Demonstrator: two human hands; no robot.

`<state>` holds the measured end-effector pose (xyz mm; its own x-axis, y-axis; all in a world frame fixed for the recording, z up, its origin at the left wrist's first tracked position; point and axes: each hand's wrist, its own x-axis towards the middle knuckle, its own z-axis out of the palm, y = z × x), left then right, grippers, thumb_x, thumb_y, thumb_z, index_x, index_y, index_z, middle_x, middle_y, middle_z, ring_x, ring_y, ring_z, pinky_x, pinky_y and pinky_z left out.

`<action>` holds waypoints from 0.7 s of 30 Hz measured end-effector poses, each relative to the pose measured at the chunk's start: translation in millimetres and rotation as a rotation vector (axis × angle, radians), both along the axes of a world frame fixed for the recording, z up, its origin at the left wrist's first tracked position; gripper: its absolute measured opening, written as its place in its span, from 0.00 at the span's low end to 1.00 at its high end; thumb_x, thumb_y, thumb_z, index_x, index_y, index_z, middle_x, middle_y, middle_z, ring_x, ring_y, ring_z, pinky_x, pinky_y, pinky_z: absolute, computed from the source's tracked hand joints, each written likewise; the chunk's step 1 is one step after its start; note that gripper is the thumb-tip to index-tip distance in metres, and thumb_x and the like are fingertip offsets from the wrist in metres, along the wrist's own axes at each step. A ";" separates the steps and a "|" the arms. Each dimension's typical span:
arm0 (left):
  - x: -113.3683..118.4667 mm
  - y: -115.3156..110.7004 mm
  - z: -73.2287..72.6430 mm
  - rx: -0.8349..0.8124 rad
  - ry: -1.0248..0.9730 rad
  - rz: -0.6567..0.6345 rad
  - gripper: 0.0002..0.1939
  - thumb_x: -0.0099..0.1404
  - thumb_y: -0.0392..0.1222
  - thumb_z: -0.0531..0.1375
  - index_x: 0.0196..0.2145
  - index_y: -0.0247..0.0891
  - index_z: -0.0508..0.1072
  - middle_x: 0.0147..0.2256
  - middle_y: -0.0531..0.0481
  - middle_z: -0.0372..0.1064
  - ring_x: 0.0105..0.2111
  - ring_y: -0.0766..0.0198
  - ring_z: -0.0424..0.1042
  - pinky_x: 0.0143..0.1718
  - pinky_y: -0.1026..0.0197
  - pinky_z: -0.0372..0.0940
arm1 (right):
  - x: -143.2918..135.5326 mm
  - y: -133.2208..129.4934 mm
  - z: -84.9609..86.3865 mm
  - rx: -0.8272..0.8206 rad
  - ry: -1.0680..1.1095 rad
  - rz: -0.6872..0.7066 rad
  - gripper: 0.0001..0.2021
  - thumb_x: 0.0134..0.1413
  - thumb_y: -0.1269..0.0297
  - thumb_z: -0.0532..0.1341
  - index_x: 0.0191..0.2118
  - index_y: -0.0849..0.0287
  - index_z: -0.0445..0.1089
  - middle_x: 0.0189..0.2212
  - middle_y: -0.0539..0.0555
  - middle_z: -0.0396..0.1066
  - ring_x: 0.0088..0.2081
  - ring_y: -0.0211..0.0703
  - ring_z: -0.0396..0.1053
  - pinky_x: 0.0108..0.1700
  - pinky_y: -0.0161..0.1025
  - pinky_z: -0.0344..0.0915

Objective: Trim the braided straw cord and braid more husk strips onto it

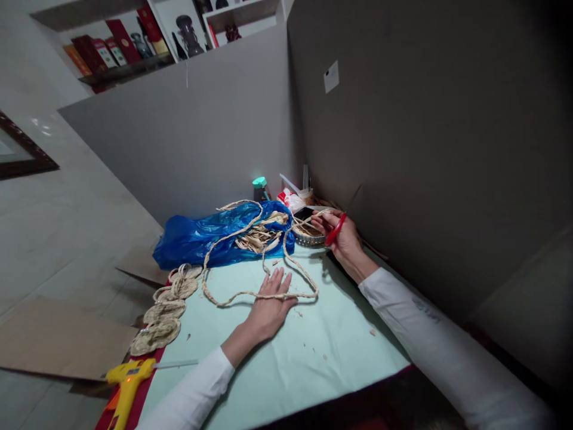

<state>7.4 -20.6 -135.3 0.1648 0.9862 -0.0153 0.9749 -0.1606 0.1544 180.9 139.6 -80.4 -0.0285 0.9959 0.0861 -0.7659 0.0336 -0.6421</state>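
My left hand (271, 307) lies flat on the pale green tabletop (340, 334), fingers stretched out. A long braided straw cord (244, 294) loops across the table and meets that hand near its knuckles. Red-handled scissors (336, 230) sit in my right hand (344, 242), blades pointing up and away. The fingers of this hand also pinch one end of the cord, above a round basket (308, 240). Behind the left hand, a blue plastic bag (201, 236) lies with its mouth open and dry straw strips (259, 236) spilling out.
Several woven straw pieces (156, 334) line the left edge, with a yellow glue gun (129, 382) in front of them. A teal-lidded jar (259, 188) and a red-and-white packet (290, 199) stand at the back. Grey partitions (224, 137) rise behind and to the right.
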 end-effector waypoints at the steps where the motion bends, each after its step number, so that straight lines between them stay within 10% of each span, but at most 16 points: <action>1: 8.5 -5.6 3.4 -0.014 -0.017 -0.023 0.30 0.72 0.52 0.47 0.67 0.37 0.52 0.68 0.40 0.38 0.68 0.53 0.33 0.67 0.44 0.39 | 0.3 0.7 -0.1 -0.001 -0.002 -0.003 0.11 0.38 0.73 0.66 0.29 0.57 0.64 0.28 0.53 0.77 0.29 0.41 0.76 0.36 0.37 0.76; 9: 78.3 -64.1 0.6 -0.151 -0.249 -0.562 0.37 0.66 0.63 0.48 0.67 0.45 0.52 0.69 0.43 0.37 0.68 0.49 0.39 0.67 0.43 0.36 | 3.2 2.3 0.6 0.027 -0.011 -0.037 0.12 0.37 0.71 0.67 0.30 0.57 0.64 0.26 0.51 0.75 0.32 0.46 0.77 0.35 0.41 0.77; 13: 108.6 -79.3 -9.2 -0.209 -0.432 -0.891 0.24 0.73 0.51 0.40 0.64 0.57 0.58 0.64 0.62 0.55 0.65 0.65 0.52 0.66 0.60 0.45 | 1.1 1.1 -0.6 0.027 -0.029 -0.023 0.13 0.37 0.70 0.68 0.30 0.56 0.64 0.27 0.51 0.76 0.30 0.45 0.76 0.34 0.41 0.77; 21: 57.2 -30.1 30.6 -0.152 -0.186 -0.201 0.30 0.72 0.51 0.45 0.67 0.37 0.51 0.68 0.41 0.41 0.68 0.52 0.37 0.66 0.40 0.37 | -3.0 -5.4 -1.1 0.035 -0.044 0.004 0.17 0.35 0.68 0.70 0.31 0.56 0.62 0.31 0.53 0.77 0.30 0.44 0.76 0.33 0.39 0.76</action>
<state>64.6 -50.7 -104.7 0.3700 0.9223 -0.1118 0.8788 -0.3084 0.3642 177.9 134.2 -81.6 -0.0366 0.9922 0.1194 -0.7370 0.0539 -0.6738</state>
